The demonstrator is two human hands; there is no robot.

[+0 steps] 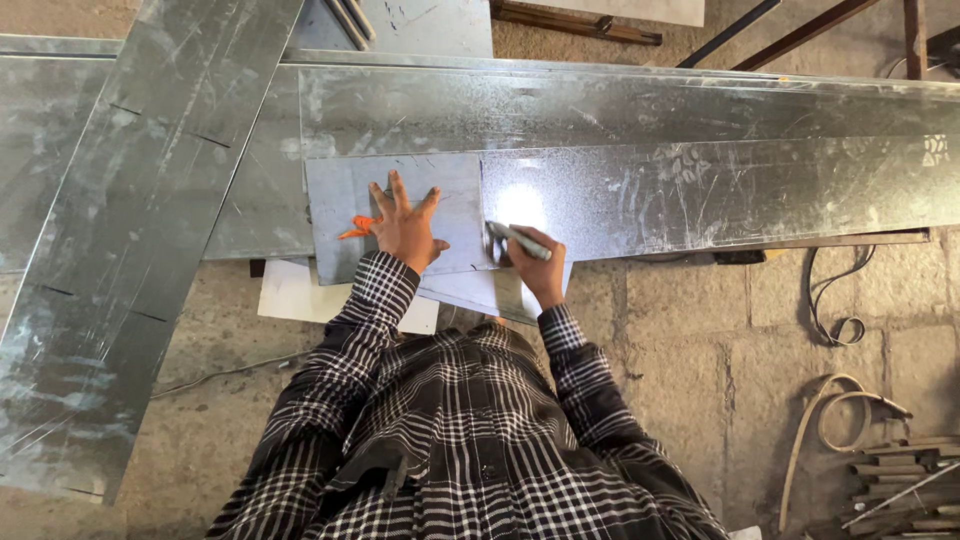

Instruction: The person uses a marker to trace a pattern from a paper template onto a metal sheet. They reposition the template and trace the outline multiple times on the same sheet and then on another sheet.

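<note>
Pressing flat with fingers spread, the left hand (405,225) pins down a small grey metal sheet (440,195) that lies on a stack of long galvanised strips (700,190). An orange-handled tool (355,229), possibly snips, peeks out from under that hand's outer edge. The right hand (535,262) is closed around a slim silvery marking tool (518,241), its tip resting at the small sheet's right edge, where it meets the bright strip beside it. Judging by the pose, a line is being marked or scribed along that edge — the sheet is held still for it. A clean next stroke would call for steady downward pressure from the left hand and a straight pull of the tool along the edge. Beyond lie a long strip set diagonally (120,240), a stone floor (720,340) and coiled cable (835,325).
</note>
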